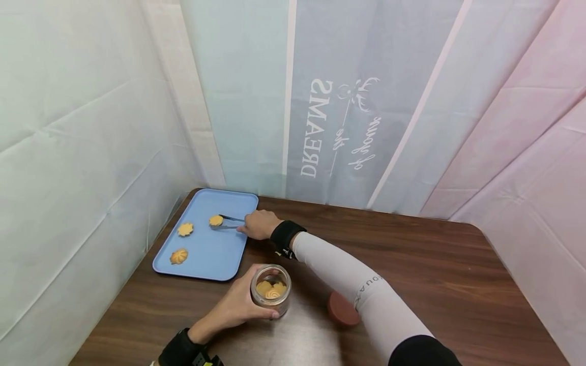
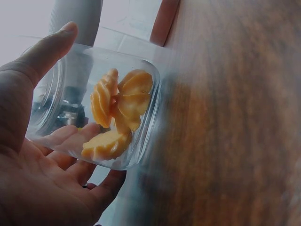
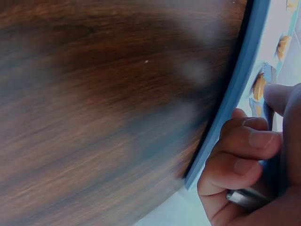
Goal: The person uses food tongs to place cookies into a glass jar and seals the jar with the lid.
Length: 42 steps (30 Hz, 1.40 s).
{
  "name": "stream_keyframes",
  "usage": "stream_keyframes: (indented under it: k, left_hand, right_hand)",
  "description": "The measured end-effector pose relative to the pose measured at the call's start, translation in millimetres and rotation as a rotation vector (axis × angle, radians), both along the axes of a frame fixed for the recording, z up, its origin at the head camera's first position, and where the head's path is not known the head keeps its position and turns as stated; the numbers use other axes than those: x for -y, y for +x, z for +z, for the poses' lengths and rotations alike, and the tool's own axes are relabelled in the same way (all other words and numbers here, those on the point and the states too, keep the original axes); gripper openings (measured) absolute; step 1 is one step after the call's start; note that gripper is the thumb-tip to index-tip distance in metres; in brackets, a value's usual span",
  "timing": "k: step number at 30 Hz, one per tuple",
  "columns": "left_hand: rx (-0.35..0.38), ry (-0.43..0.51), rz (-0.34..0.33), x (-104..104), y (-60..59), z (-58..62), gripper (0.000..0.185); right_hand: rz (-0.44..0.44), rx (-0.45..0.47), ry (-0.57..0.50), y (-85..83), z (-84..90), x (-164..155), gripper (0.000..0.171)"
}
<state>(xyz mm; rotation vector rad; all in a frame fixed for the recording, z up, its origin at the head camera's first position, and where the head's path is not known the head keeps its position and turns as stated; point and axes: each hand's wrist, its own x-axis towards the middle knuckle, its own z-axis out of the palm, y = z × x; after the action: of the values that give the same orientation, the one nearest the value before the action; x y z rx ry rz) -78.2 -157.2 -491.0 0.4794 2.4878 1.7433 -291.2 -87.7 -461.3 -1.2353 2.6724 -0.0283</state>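
A table closed in by cloth, similar to a small recording booth.

Fabric hangings (image 1: pixel 348 56) stand behind the brown wood-grain table (image 1: pixel 426 264) and at both its sides, in pale green, grey-blue and pink; the back one carries the white word "DREAMS" (image 1: pixel 316 127) in reversed letters. The far table edge lies just beside this cloth. The person wears a black strap (image 1: pixel 286 236) on each wrist, which also suggests a filming place. Whether a home or an office is around it, I cannot tell.
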Motion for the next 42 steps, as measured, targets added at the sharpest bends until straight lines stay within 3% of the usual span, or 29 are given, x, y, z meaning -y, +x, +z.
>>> stream_keyframes:
  k: [14, 28, 42]
  left_hand:
    - [-0.007, -0.003, -0.013, -0.5, -0.5, -0.1, 0.087]
    - [0.021, -0.009, -0.001, -1.6, 0.3, 0.4, 0.089]
    - [0.008, -0.023, 0.012, -0.2, 0.3, 3.1, 0.088]
  right_hand:
    - [0.01, -0.017, 0.008, 3.6, 2.2, -0.3, 0.046]
    - [0.008, 0.034, -0.045, 2.3, 1.6, -15.5, 0.043]
    - [0.04, 0.023, -0.113, 4.3, 25.3, -42.1, 0.04]
